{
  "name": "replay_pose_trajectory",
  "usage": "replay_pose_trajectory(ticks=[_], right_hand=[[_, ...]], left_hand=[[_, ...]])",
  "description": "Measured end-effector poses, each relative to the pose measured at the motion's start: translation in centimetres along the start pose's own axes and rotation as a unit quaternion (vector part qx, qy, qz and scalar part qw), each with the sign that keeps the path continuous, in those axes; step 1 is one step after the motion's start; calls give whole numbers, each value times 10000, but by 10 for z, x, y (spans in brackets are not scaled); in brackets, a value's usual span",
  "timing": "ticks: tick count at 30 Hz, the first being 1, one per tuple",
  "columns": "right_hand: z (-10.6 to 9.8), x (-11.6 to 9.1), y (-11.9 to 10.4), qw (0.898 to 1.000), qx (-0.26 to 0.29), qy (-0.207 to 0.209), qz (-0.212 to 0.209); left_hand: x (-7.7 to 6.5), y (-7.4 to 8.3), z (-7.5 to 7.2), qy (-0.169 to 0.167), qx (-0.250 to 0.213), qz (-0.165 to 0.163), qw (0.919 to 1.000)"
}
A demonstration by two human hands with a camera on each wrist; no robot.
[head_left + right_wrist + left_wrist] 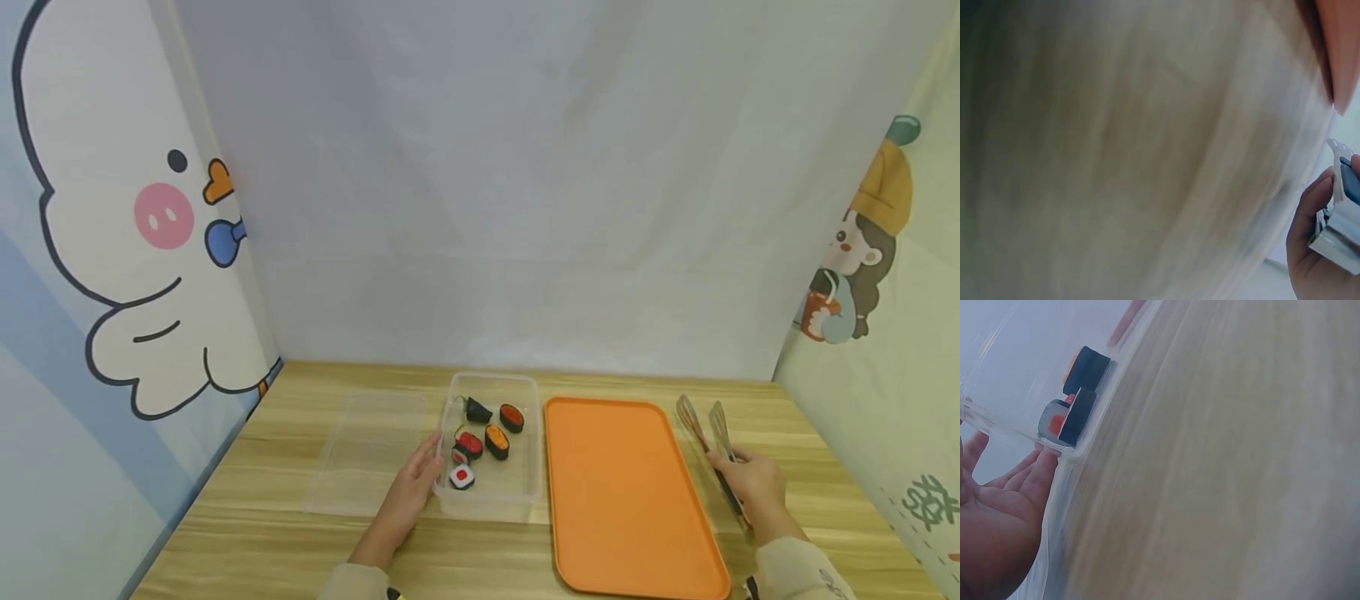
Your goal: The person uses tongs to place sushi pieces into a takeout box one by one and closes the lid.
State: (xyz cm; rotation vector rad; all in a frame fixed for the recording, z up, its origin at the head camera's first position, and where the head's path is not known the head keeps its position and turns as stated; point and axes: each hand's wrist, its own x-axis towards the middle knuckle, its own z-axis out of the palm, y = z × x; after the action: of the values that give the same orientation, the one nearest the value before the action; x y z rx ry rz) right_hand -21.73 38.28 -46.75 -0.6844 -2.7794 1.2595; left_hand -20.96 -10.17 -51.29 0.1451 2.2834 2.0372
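Note:
A clear plastic box (540, 450) stands mid-table with several toy sushi pieces inside. Among them are a dark cone-shaped roll (477, 411), a red-topped piece (512, 418), an orange-topped piece (497, 442) and a white roll with a red centre (462, 477). My left hand (411, 485) touches the box's left wall with fairly straight fingers; the left wrist view shows the fingertips against the plastic. On the right, my right hand (756, 485) grips metal tongs (696, 423), their two heads apart and pointing away from me. Nothing is between those heads.
An orange tray (622, 492) lies between the box and the tongs. Left of the box, a flat transparent sheet, perhaps a lid (363, 454), lies on the wood-grain table (247, 517). A pale curtain (525, 208) hangs behind, and printed cloths flank both sides.

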Motion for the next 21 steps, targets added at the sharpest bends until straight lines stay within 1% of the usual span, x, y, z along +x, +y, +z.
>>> replay_pose_trajectory(ticks=[2, 8, 12, 17, 19, 21], right_hand=[[0, 0, 2, 9999, -171, 13, 6], [1, -2, 2, 9974, -707, 74, -146], [2, -3, 0, 9961, -862, 76, -192], [2, -5, -2, 9943, -1056, -16, -123], [0, -6, -2, 9938, -1102, -102, -94], [-1, -7, -3, 9933, -1141, -144, -89]], left_hand=[[0, -1, 0, -12, -17, 7, 10000], [1, -3, 0, -51, 27, 6, 10000], [0, -3, 0, -1, 86, -52, 9999], [-2, -1, 0, 95, 172, -74, 9998], [-2, 2, -1, 82, 101, -90, 9999], [-6, 13, -1, 25, -2, -128, 9999]])
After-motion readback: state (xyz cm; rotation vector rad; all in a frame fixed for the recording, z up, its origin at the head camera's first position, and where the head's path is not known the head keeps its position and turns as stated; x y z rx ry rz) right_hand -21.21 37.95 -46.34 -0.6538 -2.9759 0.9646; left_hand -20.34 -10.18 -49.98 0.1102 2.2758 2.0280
